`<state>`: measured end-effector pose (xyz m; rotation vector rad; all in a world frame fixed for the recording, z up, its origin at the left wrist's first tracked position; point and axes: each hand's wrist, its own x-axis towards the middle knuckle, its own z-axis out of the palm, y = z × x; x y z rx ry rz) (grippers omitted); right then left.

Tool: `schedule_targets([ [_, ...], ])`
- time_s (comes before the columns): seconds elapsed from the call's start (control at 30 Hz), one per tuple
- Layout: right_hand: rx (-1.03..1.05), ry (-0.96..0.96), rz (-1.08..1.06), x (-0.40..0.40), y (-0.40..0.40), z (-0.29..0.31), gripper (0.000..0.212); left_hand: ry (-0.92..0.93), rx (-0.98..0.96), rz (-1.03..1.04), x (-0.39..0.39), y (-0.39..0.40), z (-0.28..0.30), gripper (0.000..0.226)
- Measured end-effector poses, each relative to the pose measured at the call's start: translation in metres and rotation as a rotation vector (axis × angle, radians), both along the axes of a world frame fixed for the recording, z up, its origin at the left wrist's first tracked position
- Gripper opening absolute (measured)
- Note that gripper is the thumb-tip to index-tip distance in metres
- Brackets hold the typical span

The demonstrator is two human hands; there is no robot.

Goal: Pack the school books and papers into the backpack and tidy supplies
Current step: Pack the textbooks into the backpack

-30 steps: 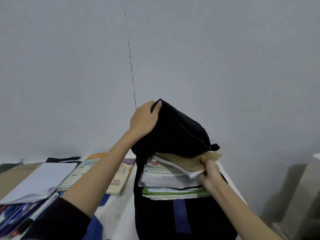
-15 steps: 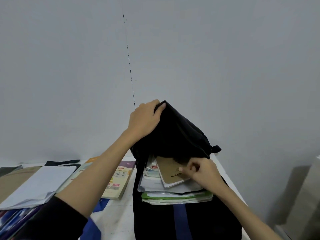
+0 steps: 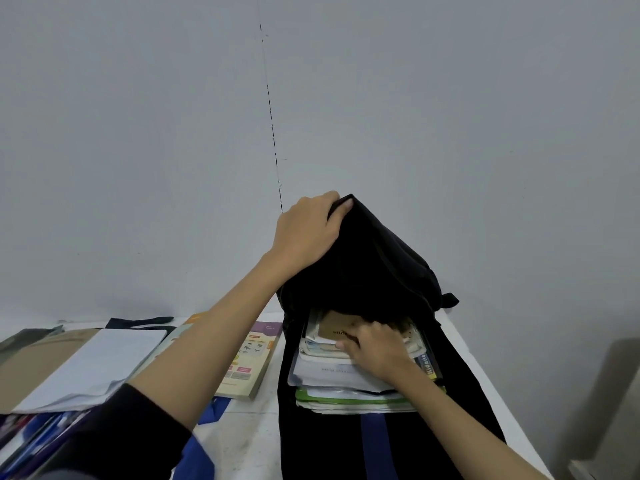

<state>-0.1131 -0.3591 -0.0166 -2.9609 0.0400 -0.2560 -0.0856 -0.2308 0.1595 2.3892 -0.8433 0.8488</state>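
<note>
A black backpack (image 3: 377, 268) lies on the white table, its mouth facing me. My left hand (image 3: 308, 230) grips the top flap and holds it lifted. Inside sits a stack of books and papers (image 3: 339, 386), with a green-edged folder at the bottom. On top lies a brown notebook (image 3: 337, 329), partly under the flap. My right hand (image 3: 375, 351) rests on that notebook and the stack, fingers pressed against it.
Left of the backpack lies a colourful textbook (image 3: 249, 365), then white papers (image 3: 100, 365) on a brown folder (image 3: 38, 355). Blue pens (image 3: 38, 438) lie at the bottom left. The table's right edge (image 3: 502, 393) drops off beside the bag. A grey wall stands behind.
The brown notebook has gone from sticking out at the right of the opening to lying deeper inside on the stack. My right hand moved inward with it. My left hand kept the flap up.
</note>
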Motion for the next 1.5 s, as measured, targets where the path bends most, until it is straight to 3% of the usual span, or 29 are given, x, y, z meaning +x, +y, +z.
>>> schedule_targets([
  [0.27, 0.123, -0.146, -0.059, 0.025, 0.002, -0.013, 0.045, -0.002, -0.002, -0.012, 0.004, 0.004, 0.000, 0.035],
  [0.47, 0.010, -0.446, -0.113, 0.010, -0.026, -0.023, 0.005, -0.020, -0.015, -0.027, 0.010, 0.003, -0.001, 0.036],
  [0.57, 0.050, -0.324, -0.125, 0.012, -0.037, -0.022, 0.020, -0.016, -0.022, -0.033, 0.012, -0.001, -0.001, 0.036],
  [0.63, 0.039, -0.332, -0.127, 0.013, -0.038, -0.018, 0.017, -0.021, -0.020, -0.039, 0.013, -0.002, -0.001, 0.036],
  [0.67, 0.019, -0.379, -0.123, 0.014, -0.037, -0.017, 0.008, -0.028, -0.016, -0.041, 0.013, -0.002, -0.001, 0.036],
  [0.8, 0.030, -0.507, -0.106, 0.013, -0.034, -0.027, 0.034, -0.046, -0.012, -0.040, 0.015, 0.002, -0.003, 0.036],
  [0.9, 0.041, -0.720, 0.001, -0.001, -0.022, -0.023, 0.020, -0.033, -0.028, -0.020, 0.020, 0.006, -0.008, 0.036],
  [0.97, 0.055, -0.907, 0.073, -0.011, -0.008, -0.015, 0.023, 0.000, -0.051, -0.010, 0.024, 0.011, -0.016, 0.036],
  [1.1, 0.065, -1.191, 0.206, -0.030, 0.026, 0.016, 0.013, 0.185, -0.127, -0.010, 0.036, 0.028, -0.045, 0.040],
  [1.2, 0.099, -1.275, 0.219, -0.031, 0.049, 0.032, 0.007, 0.478, -0.212, -0.107, 0.043, 0.053, -0.077, 0.040],
  [1.33, 0.155, -1.220, 0.245, -0.016, 0.084, 0.031, 0.009, 0.940, -0.128, -0.173, 0.046, 0.117, -0.121, 0.026],
  [1.4, 0.180, -1.142, 0.280, -0.005, 0.105, 0.025, 0.011, 1.011, -0.115, -0.129, 0.047, 0.156, -0.141, 0.026],
  [1.5, 0.188, -1.003, 0.329, 0.018, 0.148, 0.016, 0.017, 1.013, -0.378, 0.053, 0.055, 0.226, -0.163, 0.023],
])
